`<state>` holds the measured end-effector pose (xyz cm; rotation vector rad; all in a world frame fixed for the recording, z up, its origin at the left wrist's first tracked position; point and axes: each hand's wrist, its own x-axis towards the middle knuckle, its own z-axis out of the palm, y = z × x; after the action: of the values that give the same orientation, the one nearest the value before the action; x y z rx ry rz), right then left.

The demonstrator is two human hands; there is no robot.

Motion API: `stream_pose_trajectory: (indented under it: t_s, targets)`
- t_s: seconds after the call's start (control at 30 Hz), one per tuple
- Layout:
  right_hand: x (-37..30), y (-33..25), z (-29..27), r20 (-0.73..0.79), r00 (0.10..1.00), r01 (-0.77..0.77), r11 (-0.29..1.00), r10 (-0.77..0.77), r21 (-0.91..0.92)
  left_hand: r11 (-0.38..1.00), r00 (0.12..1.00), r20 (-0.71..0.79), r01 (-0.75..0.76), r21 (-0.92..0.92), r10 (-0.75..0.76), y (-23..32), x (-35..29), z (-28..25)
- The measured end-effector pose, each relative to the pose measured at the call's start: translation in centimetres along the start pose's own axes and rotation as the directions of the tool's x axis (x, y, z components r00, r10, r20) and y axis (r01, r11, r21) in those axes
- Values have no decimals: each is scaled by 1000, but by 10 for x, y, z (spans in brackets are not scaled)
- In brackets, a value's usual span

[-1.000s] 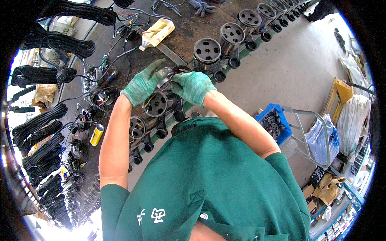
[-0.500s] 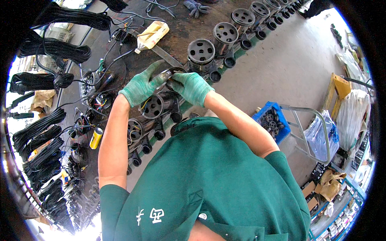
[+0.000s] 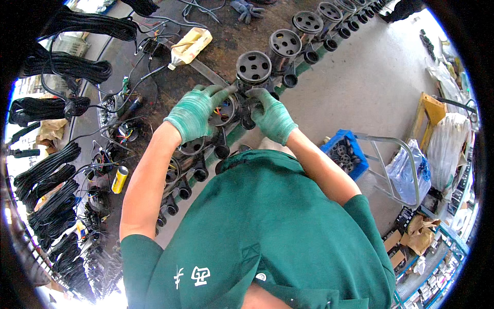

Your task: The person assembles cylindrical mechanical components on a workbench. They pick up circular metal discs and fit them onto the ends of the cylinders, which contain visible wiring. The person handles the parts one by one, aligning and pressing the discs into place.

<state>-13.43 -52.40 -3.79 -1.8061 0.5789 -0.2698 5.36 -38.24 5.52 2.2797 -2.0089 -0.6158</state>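
Observation:
Both my hands wear green knit gloves. My left hand (image 3: 194, 114) reaches across an open metal cylinder (image 3: 224, 111) with coloured wires inside; its fingers stretch out along the rim, and some tips are hidden. My right hand (image 3: 274, 117) curls its fingers against the lower side of the neighbouring cylinder, topped with a black perforated cap (image 3: 253, 68). Its thumb lies apart, near a black side tube (image 3: 247, 122). Beneath my left wrist, another cylinder (image 3: 192, 146) is partly covered.
More capped cylinders (image 3: 285, 43) line the table edge. A plastic bottle (image 3: 190, 47) lies on the dark table (image 3: 170, 87), with a yellow can (image 3: 120, 179) and black cable bundles (image 3: 67, 64) at left. On the right stand a blue crate (image 3: 364, 170) and a metal-framed cart (image 3: 406, 141).
My hands have moved apart, my right hand going right and down. The shiny round part between them is no longer visible, and the open cylinder's wires now show.

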Motion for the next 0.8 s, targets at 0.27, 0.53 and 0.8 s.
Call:
stream_pose_trajectory:
  t_s: [0.27, 0.53, 0.8]
  targets:
    - [-25, 29, -14, 61, 989, -139, 987, 135, 80, 953, 968, 92, -247, 177, 234, -12, 25, 6]
    - [-37, 21, -26, 96, 962, -269, 954, 258, 131, 989, 978, 206, -11, 145, -19, 1, 28, -2]
    - [-45, 17, -35, 100, 974, -211, 975, 204, 71, 971, 968, 209, 89, 223, -137, 3, 39, 15]
